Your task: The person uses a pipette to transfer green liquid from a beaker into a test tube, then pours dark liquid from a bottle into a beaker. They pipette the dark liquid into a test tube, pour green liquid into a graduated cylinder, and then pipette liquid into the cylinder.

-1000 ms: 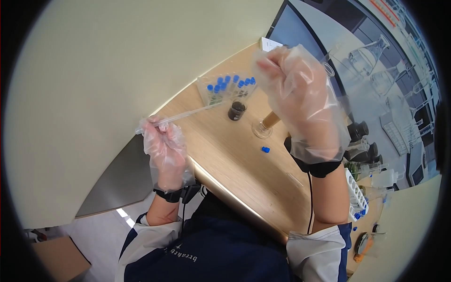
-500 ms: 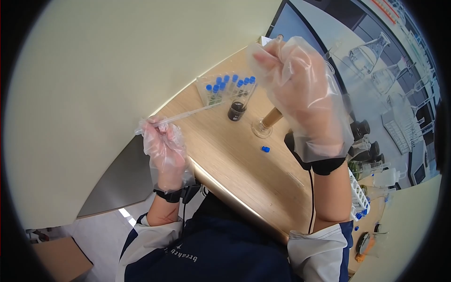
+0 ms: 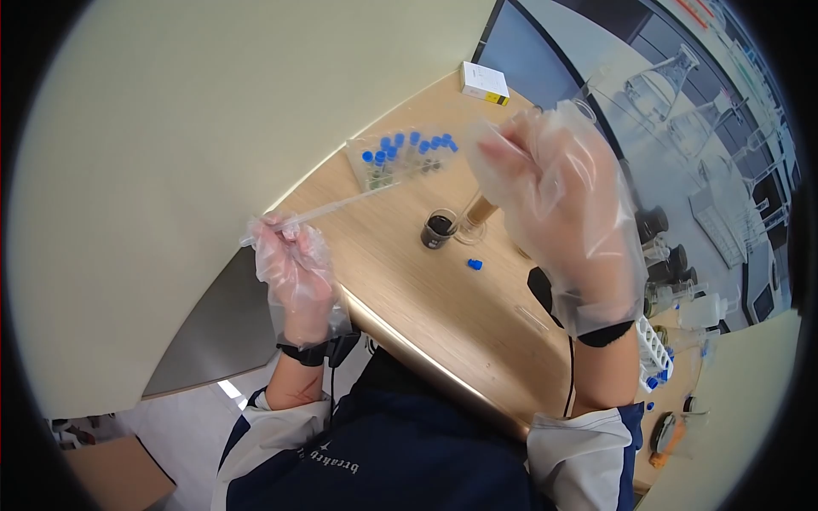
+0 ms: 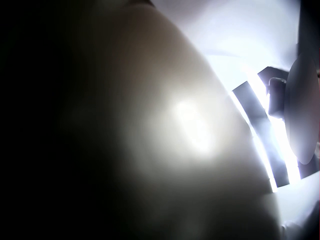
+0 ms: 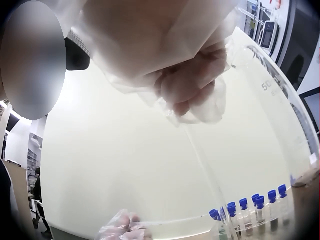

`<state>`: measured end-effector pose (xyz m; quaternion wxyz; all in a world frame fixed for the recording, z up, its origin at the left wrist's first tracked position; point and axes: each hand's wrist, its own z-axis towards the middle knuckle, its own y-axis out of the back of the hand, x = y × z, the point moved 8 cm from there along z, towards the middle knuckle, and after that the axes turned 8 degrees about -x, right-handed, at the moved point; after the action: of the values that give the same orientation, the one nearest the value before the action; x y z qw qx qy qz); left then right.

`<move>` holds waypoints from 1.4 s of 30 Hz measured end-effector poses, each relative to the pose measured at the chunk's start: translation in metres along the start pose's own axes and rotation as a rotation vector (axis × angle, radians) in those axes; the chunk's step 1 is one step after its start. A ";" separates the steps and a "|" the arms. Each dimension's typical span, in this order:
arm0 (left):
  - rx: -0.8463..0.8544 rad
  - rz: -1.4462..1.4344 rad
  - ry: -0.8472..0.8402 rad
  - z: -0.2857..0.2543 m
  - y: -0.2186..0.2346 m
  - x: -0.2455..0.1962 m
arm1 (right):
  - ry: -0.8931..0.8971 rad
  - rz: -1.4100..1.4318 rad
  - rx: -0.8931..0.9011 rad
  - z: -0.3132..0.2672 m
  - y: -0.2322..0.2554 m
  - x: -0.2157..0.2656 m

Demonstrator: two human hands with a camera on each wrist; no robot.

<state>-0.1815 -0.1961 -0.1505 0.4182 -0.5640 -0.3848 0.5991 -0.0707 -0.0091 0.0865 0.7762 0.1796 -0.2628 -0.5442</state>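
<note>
My gloved left hand [image 3: 294,264] pinches a clear plastic dropper [image 3: 341,202], its thin stem pointing right across the table. My gloved right hand [image 3: 569,196], raised over the table, grips a clear thin rod [image 5: 205,165] that slants downward in the right wrist view. In the head view the rod's lower end reaches the small beaker [image 3: 434,238] of dark liquid. Close beside that beaker stands a measuring cylinder [image 3: 484,207] with brown contents, its upper part hidden by my right hand. A blur near the lens fills most of the left wrist view.
A clear rack [image 3: 360,177] of blue-capped tubes stands by the partition [image 3: 213,102]. One loose blue cap [image 3: 475,264] lies on the table. At the back is a white box [image 3: 484,83]. Flasks [image 3: 660,89], bottles and a white rack [image 3: 653,351] stand at the right.
The beaker has shifted nearer to me and against the cylinder's base in the view. My right hand rose slightly, then came lower and to the right. The left hand keeps its hold on the dropper.
</note>
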 end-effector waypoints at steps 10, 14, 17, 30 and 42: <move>0.000 0.034 0.020 -0.007 -0.004 0.004 | -0.055 -0.043 0.100 -0.036 0.036 0.013; 0.043 0.050 0.054 -0.015 -0.012 0.010 | -0.133 -0.021 0.106 -0.051 0.055 0.011; 0.053 0.139 0.011 -0.021 -0.015 0.011 | -0.177 -0.005 0.098 -0.059 0.065 0.008; 0.095 0.127 0.152 -0.057 -0.030 0.035 | -0.295 0.064 0.067 -0.075 0.088 -0.006; 0.080 0.234 0.150 -0.063 -0.028 0.039 | -0.217 0.266 -0.080 -0.075 0.091 -0.006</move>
<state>-0.1174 -0.1501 -0.1421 0.3952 -0.6311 -0.2599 0.6147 0.0419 0.0273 0.0767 0.8149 0.0523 -0.3445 -0.4632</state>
